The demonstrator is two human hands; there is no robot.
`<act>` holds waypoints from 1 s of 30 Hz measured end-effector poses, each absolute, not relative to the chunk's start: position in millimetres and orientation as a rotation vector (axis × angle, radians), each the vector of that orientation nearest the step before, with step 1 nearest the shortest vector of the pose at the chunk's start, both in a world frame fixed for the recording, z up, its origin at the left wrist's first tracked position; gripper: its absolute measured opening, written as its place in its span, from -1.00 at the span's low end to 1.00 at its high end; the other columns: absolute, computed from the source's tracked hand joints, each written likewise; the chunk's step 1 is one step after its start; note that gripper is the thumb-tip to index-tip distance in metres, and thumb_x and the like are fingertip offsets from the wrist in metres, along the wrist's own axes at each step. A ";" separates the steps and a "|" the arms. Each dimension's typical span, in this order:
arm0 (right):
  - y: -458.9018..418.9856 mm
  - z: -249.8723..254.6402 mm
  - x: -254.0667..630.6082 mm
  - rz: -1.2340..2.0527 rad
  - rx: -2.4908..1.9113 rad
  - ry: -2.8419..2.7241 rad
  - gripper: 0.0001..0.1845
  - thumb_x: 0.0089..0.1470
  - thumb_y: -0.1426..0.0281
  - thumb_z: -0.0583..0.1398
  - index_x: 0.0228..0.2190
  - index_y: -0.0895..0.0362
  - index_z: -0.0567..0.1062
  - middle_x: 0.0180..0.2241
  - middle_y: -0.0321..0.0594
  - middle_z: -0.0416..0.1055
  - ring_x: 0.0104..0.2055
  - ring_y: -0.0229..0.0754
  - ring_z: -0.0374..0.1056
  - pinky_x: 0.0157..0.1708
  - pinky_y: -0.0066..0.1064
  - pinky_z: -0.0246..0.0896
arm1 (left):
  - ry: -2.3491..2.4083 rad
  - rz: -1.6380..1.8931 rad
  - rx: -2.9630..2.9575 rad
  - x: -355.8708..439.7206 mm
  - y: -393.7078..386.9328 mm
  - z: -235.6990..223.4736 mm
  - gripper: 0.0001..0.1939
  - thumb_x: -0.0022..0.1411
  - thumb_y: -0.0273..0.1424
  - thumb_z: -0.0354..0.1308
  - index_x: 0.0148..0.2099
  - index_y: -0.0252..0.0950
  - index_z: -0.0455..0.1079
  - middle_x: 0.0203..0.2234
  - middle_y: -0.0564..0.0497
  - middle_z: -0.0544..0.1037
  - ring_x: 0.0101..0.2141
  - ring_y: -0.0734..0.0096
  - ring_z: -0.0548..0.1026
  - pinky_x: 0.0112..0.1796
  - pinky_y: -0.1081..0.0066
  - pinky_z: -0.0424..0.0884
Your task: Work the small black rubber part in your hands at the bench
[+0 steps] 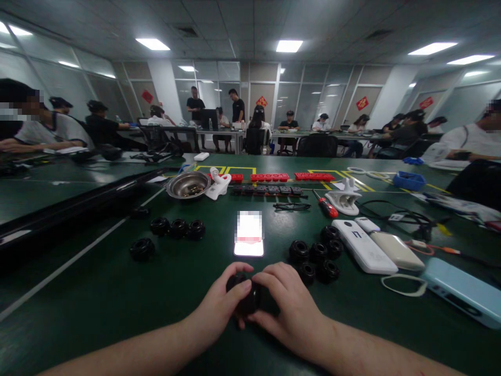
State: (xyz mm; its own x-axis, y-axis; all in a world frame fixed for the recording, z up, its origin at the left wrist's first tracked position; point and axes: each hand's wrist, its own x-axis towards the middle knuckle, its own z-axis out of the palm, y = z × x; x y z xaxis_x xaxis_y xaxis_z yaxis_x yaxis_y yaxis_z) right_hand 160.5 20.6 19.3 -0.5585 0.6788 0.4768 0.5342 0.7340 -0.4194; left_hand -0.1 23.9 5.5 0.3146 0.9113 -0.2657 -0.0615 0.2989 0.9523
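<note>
Near the front of the table, my left hand [221,297] and my right hand [291,303] close round a glossy black wheel-like part [252,298] from both sides. My fingers cover much of it. Just beyond lies a phone [249,248] with a bright screen. To the right sits a cluster of several similar black wheel-like parts [319,251]. On the left, a row of three more [178,227] stands behind a single one [142,249].
Farther back are a metal bowl [178,180], red trays [269,177], a black strip of parts [270,190], glasses [291,207] and a red screwdriver [329,207]. Power banks [362,248], a light-blue box [464,290] and cables lie right. People sit at surrounding tables.
</note>
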 end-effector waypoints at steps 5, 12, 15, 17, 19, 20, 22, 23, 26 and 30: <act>21.6 21.7 160.2 0.419 -1.114 -2.253 -0.62 -0.15 0.19 0.21 -0.31 0.15 0.29 -0.35 -0.20 0.26 -0.32 -0.12 0.16 -0.33 -0.26 0.10 | 0.996 0.905 0.982 -4.3 18.8 9.5 -0.58 -0.07 -0.34 0.06 -0.11 -0.21 0.08 -0.35 0.03 0.28 -0.38 0.36 0.39 -0.47 0.43 0.32; 23.4 16.2 161.2 0.329 -0.949 -2.298 -0.67 -0.08 0.38 0.16 -0.21 0.17 0.28 -0.32 -0.15 0.28 -0.29 -0.14 0.17 -0.28 -0.26 0.11 | 1.057 0.856 0.948 -0.4 23.1 13.1 -0.61 0.00 -0.23 0.02 -0.13 -0.23 0.05 -0.35 0.00 0.26 -0.45 0.38 0.41 -0.50 0.38 0.35; 21.7 19.0 161.4 0.311 -0.958 -2.315 -0.64 -0.07 0.38 0.15 -0.18 0.16 0.26 -0.29 -0.15 0.27 -0.27 -0.13 0.16 -0.27 -0.24 0.11 | 1.068 0.830 0.956 1.1 23.5 15.2 -0.63 0.02 -0.19 -0.01 -0.16 -0.24 0.06 -0.41 0.03 0.28 -0.57 0.47 0.38 -0.59 0.42 0.31; 20.9 21.7 161.1 0.358 -1.048 -2.300 -0.61 -0.10 0.33 0.18 -0.18 0.14 0.26 -0.28 -0.16 0.26 -0.26 -0.12 0.16 -0.27 -0.23 0.10 | 1.058 0.854 0.947 0.8 22.3 16.7 -0.67 0.04 -0.23 -0.02 -0.16 -0.24 0.07 -0.38 0.02 0.29 -0.51 0.45 0.39 -0.55 0.42 0.32; 20.9 23.3 160.6 0.413 -1.136 -2.286 -0.64 -0.11 0.27 0.19 -0.24 0.14 0.29 -0.30 -0.18 0.27 -0.28 -0.12 0.16 -0.29 -0.24 0.10 | 1.057 0.873 0.949 -0.4 20.7 17.5 -0.67 0.02 -0.29 0.00 -0.14 -0.24 0.07 -0.35 0.01 0.28 -0.44 0.40 0.39 -0.50 0.41 0.33; 21.2 23.4 160.2 0.435 -1.157 -2.291 -0.67 -0.10 0.26 0.18 -0.27 0.15 0.30 -0.33 -0.20 0.28 -0.29 -0.12 0.17 -0.30 -0.24 0.10 | 1.055 0.879 0.953 -1.2 20.0 17.4 -0.65 0.00 -0.33 0.02 -0.14 -0.23 0.07 -0.34 0.01 0.27 -0.41 0.39 0.39 -0.48 0.41 0.34; 22.2 22.1 159.5 0.453 -1.139 -2.313 -0.73 -0.07 0.28 0.16 -0.31 0.15 0.31 -0.35 -0.21 0.28 -0.31 -0.14 0.17 -0.30 -0.26 0.10 | 1.039 0.884 0.955 -2.8 19.4 16.3 -0.60 -0.06 -0.39 0.05 -0.12 -0.23 0.07 -0.31 0.01 0.25 -0.35 0.35 0.38 -0.43 0.40 0.36; 22.7 20.8 159.2 0.451 -1.109 -2.322 -0.73 -0.08 0.29 0.17 -0.30 0.15 0.31 -0.35 -0.21 0.28 -0.31 -0.15 0.17 -0.30 -0.27 0.10 | 1.020 0.888 0.950 -3.4 19.6 15.5 -0.59 -0.06 -0.40 0.05 -0.11 -0.23 0.07 -0.30 0.00 0.24 -0.32 0.34 0.38 -0.40 0.38 0.36; 23.4 16.9 159.2 0.390 -0.989 -2.315 -0.66 -0.10 0.37 0.19 -0.23 0.16 0.27 -0.31 -0.18 0.27 -0.28 -0.15 0.17 -0.27 -0.28 0.10 | 0.985 0.881 0.933 -3.8 22.0 12.7 -0.59 0.00 -0.32 0.03 -0.08 -0.22 0.03 -0.28 -0.02 0.24 -0.30 0.29 0.40 -0.37 0.33 0.36; 21.7 17.3 160.4 0.259 -0.863 -2.342 -0.68 -0.03 0.47 0.09 -0.17 0.17 0.23 -0.28 -0.14 0.26 -0.27 -0.15 0.16 -0.27 -0.28 0.10 | 1.019 0.821 0.949 -1.9 25.2 11.6 -0.57 0.02 -0.25 0.01 -0.07 -0.25 0.02 -0.35 -0.01 0.27 -0.51 0.39 0.42 -0.51 0.34 0.35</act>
State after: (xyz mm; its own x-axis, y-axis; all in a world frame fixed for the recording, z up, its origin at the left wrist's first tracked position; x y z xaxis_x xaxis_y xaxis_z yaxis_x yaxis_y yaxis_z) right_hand 160.4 21.7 17.3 -0.5929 0.6411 0.4873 0.5192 0.7669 -0.3772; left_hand -1.9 25.2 11.6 0.3146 0.8943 -0.3181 -0.1201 0.3699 0.9213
